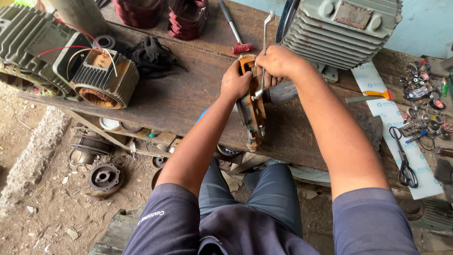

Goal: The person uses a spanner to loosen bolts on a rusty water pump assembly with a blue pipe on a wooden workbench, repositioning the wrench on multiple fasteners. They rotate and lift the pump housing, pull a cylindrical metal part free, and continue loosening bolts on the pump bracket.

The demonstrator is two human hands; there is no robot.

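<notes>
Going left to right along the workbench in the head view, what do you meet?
Small finned stator → black rag → left hand → right hand holding a wrench → orange-handled scraper → scissors

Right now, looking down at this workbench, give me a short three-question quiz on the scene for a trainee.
1. True or false: the right hand grips a metal wrench.
2. What does the left hand steady: A) the scissors, B) the orange tool body, C) the red-handled screwdriver?
3. Which side of the wooden bench holds the stator with copper windings?

Key: 1 true; 2 B; 3 the person's left.
</notes>
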